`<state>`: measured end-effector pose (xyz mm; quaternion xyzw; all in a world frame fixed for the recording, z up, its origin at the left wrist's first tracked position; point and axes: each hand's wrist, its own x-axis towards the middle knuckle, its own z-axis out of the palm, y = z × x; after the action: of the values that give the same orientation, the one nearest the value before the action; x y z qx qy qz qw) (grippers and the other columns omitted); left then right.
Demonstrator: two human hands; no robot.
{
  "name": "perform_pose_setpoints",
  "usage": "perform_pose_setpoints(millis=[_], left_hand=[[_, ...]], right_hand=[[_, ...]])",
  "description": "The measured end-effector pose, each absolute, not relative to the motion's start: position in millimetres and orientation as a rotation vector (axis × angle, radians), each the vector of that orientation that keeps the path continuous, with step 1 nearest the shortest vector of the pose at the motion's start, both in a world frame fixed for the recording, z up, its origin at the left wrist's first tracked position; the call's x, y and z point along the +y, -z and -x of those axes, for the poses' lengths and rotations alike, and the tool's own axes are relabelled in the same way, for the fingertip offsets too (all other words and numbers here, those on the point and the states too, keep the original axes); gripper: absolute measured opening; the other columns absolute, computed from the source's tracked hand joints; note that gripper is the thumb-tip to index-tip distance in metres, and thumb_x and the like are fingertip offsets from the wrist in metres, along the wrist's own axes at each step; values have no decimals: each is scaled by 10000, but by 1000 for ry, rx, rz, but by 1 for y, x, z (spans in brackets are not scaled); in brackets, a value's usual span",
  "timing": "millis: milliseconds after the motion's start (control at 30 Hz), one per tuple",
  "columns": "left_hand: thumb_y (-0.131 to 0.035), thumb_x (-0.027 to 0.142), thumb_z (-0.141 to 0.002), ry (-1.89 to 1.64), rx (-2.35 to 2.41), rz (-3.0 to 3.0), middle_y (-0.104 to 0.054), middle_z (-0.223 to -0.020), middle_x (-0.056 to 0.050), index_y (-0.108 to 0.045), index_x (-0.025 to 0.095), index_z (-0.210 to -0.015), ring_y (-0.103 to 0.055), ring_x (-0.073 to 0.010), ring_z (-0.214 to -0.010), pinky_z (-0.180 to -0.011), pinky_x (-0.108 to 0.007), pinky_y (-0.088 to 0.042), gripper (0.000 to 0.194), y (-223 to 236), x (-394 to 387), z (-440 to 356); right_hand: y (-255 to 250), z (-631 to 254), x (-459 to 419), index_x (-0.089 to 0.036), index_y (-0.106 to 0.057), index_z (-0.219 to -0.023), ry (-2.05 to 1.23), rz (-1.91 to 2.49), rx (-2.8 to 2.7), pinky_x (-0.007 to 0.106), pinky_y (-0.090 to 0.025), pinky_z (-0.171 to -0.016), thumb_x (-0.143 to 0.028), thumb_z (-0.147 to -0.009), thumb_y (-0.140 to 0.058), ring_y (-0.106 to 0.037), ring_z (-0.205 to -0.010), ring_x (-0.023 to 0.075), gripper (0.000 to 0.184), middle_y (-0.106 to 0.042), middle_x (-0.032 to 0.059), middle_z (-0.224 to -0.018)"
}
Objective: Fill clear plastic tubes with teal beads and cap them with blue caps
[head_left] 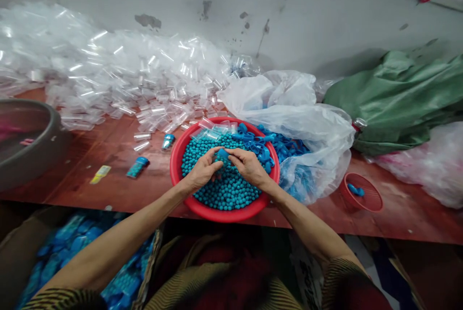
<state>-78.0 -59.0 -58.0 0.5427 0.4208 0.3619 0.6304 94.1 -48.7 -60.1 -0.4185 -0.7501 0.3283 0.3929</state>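
Observation:
Over a red basin [176, 168] of turquoise beads [227, 194], both my hands meet on a small clear tube with a blue cap [223, 154]. My left hand [204, 170] is closed around the tube's body, fingers partly hiding it. The thumb and fingers of my right hand [249, 165] pinch at the blue cap. Several clear empty tubes [211, 129] lie on the beads at the basin's far side. Blue plastic caps [258, 146] are heaped at its right inner edge. Two filled, blue-capped tubes [137, 167] rest on the table left of the basin.
A large pile of clear tubes [108, 69] covers the back left. A plastic bag [318, 131] spills blue caps to the right. A grey tub [54, 141], small red basket [361, 192] and green sack [394, 102] flank me. Below the edge sits a box of filled tubes [79, 240].

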Motion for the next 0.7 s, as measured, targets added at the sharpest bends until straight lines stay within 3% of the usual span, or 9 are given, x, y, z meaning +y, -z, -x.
perform_pose_setpoints(millis=[167,400,700], left_hand=[[-554,282,-799,-839,967,-1281,-464,-715,40,-377,208,-1337,-482,-52,-478,-371,-158,-339,570,53,-62,77],[-542,241,-795,-870,956,-1336,-444,-690,54,-384,208,-1342,-415,-37,-475,-416,-162,-337,570,50,-66,76],[-537,264,-777,-870,1146,-1306,-430,-718,45,-443,164,-1258,-421,-55,-511,-449,-189,-375,501,52,-60,79]], right_hand=[[61,-94,-53,-201,-672,-1092,-696,1023,-1897,275,-491,-708,-210,-877,-504,-616,-729,146,273,-689,44,-849],[58,-95,-64,-196,-655,-1117,-543,977,-1942,280,-500,-724,-220,-900,-483,-619,-762,150,277,-676,54,-854],[66,-105,-52,-167,-582,-1161,-404,1271,-1972,380,-494,-823,-183,-859,-503,-579,-877,220,313,-607,92,-920]])
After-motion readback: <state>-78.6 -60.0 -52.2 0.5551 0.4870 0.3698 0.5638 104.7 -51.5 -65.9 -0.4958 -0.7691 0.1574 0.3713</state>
